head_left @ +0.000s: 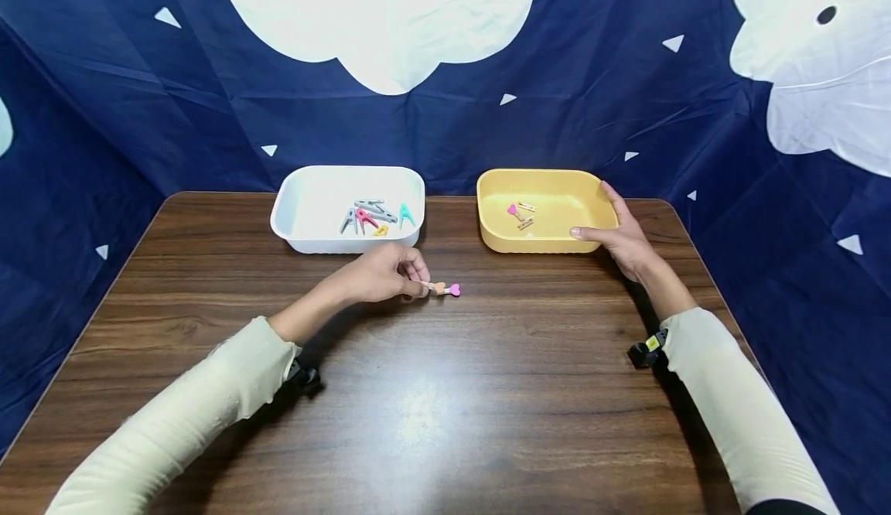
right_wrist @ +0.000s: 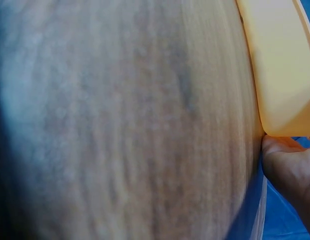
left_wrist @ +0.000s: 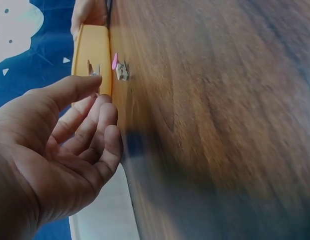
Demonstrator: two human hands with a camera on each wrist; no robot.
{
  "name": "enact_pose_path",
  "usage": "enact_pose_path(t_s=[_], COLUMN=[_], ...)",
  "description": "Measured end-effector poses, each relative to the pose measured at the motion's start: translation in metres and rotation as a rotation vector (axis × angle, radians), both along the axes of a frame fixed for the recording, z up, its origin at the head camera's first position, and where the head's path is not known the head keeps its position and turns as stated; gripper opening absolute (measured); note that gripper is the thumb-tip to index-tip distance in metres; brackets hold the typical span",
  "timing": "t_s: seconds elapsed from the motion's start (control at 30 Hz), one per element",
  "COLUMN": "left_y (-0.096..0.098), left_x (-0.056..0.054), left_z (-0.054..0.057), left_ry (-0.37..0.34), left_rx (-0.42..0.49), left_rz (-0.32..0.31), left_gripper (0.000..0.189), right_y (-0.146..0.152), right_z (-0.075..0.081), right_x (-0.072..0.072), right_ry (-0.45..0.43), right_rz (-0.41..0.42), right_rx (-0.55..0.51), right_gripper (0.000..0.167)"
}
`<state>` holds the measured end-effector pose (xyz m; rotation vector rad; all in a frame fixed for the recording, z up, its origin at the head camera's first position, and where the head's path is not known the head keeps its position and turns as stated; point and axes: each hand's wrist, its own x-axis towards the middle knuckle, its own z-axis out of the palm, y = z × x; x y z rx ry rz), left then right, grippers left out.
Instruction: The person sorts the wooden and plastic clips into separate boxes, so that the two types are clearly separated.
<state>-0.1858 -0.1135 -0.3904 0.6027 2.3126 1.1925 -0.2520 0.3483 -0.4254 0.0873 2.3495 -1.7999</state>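
Note:
My left hand (head_left: 390, 274) is over the table in front of the white bin (head_left: 278, 217), pinching a small clothespin (left_wrist: 93, 69) between thumb and fingertips. An orange heart (head_left: 440, 288) shows right at those fingertips in the head view. Just beyond lies a mini wooden clothespin with a pink heart (head_left: 455, 290) on the table. My right hand (head_left: 629, 246) grips the right end of the yellow bin (head_left: 536, 243), its thumb over the rim and its fingers along the outer side. Several mini wooden clothespins (head_left: 525, 223), one with a pink heart, lie inside the yellow bin.
Inside the white bin are several larger plastic clothespins: grey (head_left: 376, 211), red (head_left: 365, 218), teal (head_left: 406, 214) and a yellow piece (head_left: 380, 230). Both bins stand at the back edge of the wooden table (head_left: 487, 391), before a dark blue cloth (head_left: 445, 128).

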Motion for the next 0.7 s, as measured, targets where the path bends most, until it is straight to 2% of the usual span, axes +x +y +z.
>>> enact_pose_path(t_s=[0.4, 0.7], left_y=[0.015, 0.028], left_x=[-0.005, -0.01], left_z=[0.01, 0.016], left_ry=[-0.026, 0.064], left_rx=[0.067, 0.051], left_rz=[0.027, 0.049], left_gripper=[0.007, 0.008], right_y=[0.002, 0.001], right_z=[0.003, 0.0], right_x=[-0.001, 0.0], right_ry=[-0.005, -0.017], right_rz=[0.01, 0.012], right_rx=[0.006, -0.005], right_gripper=[0.123, 0.122])
